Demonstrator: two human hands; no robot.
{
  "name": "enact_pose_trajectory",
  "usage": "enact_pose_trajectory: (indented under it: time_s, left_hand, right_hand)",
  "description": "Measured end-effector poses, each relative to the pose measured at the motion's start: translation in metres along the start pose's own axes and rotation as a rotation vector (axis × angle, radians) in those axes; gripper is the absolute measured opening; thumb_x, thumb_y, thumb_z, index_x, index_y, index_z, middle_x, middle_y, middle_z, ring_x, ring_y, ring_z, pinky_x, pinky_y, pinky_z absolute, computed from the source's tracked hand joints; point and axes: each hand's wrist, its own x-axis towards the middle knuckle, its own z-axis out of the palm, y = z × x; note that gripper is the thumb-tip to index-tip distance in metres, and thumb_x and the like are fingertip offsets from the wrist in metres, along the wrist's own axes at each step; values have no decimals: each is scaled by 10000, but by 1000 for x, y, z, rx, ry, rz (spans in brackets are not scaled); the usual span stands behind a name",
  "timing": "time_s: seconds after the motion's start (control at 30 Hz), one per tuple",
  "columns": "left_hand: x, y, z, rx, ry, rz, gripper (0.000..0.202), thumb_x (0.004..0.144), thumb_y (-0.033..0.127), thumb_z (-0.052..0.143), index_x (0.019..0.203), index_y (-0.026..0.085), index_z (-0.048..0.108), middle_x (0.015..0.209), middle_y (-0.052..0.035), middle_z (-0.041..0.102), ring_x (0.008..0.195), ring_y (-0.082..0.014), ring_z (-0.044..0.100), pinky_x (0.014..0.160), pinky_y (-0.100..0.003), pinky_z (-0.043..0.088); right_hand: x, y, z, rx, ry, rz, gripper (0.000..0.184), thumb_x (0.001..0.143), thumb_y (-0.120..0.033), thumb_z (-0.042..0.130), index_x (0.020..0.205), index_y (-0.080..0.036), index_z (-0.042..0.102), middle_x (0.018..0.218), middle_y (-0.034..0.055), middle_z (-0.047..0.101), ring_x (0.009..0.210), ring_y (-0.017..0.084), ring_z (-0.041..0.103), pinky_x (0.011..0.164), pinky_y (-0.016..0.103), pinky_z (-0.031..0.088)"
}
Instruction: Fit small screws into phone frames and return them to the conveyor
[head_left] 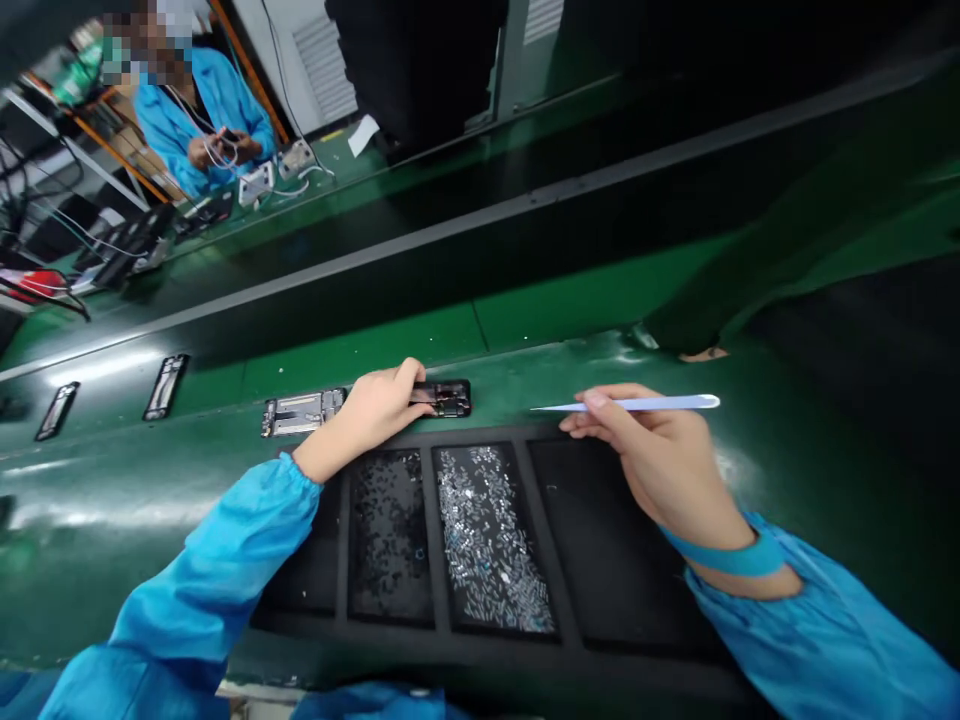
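My left hand (379, 402) grips an opened phone body (453, 398) on the green bench, thumb and fingers closed around its left end. Just left of that hand lies another opened phone body (298, 413), flat on the bench. My right hand (645, 440) is closed around a pair of pale tweezers (637, 404), held nearly level, their thin tip pointing left toward the phone and apart from it. Below both hands sits a black divided tray (442, 540). One compartment holds many small shiny pieces (491, 540), the one beside it small dark pieces (388, 530).
Two more phone bodies (166, 387) (57, 411) lie farther left on the bench (187, 510). Across a raised rail (450, 225), a co-worker in a blue jacket (225, 85) holds a device with a white cable. Phones and cables crowd the far left.
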Motion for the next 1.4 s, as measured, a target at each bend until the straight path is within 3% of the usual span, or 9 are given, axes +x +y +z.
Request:
enact_pose_trajectory:
  time_s: [0.23,0.4,0.53,0.67,0.73,0.87,1.03,1.27,1.4]
  left_hand:
    - [-6,11,-41,-54,-6,124,431,999,316,679,1350,210,453,1058,-19,779,1026,-212,752,844,-266,528]
    - [-77,28,-91,64,0,144,273,1001,291,663,1232,203,548,1028,-16,749,888,-183,744,746,-241,520]
    - [-146,69,-61,444,63,219,226,979,19,457,993,171,623,805,-33,675,672,-186,654,556,-273,414]
    - [-171,83,-29,709,119,228,224,897,-17,520,1003,148,628,787,-35,644,646,-219,628,517,-320,438]
    - [-170,76,-26,505,121,28,149,918,38,568,976,171,601,808,-33,655,688,-227,658,544,-316,480]
    - [-156,65,-11,-464,175,-446,277,934,251,707,1146,216,533,1028,-28,737,891,-209,745,737,-311,603]
    - [-144,79,40,-969,170,-494,749,814,168,786,1440,206,376,1243,-88,727,1101,-238,734,939,-396,623]
    - [-153,73,56,-542,103,-275,1004,973,328,667,1642,106,-48,843,-18,768,599,-182,724,504,-245,562]
    - [-165,68,47,36,310,-6,737,1081,507,431,1553,-40,289,659,-22,670,442,-199,612,380,-298,468]
  right_hand:
    - [2,7,-2,-37,-65,-106,488,715,-644,841,840,-189,717,688,28,710,644,194,730,607,309,622]
    - [3,8,-3,-149,-114,-253,401,876,-588,727,870,-189,689,683,32,707,639,203,736,595,320,625]
    - [-12,4,0,-329,-181,-509,259,1033,-413,561,962,-202,693,718,29,706,641,179,713,609,316,607]
    - [-37,-1,12,-556,-413,-882,94,998,-250,631,1010,-222,720,904,58,747,794,181,724,709,314,601]
    - [-46,-1,21,-646,-533,-1070,87,965,-189,674,1035,-207,724,903,60,755,781,177,721,683,295,595]
    - [-54,8,35,-784,-633,-1364,107,931,-105,701,1030,-137,727,860,80,770,745,197,730,699,327,628]
    - [-57,18,41,-936,-612,-1517,142,904,-42,695,1038,-75,730,922,128,795,806,238,763,725,370,673]
    - [-58,18,40,-1059,-639,-1501,154,951,-28,617,1082,-2,695,960,175,796,847,266,780,744,385,683]
    - [-60,11,43,-1095,-656,-1415,185,990,-39,546,1120,-53,678,971,141,796,870,247,777,767,372,677]
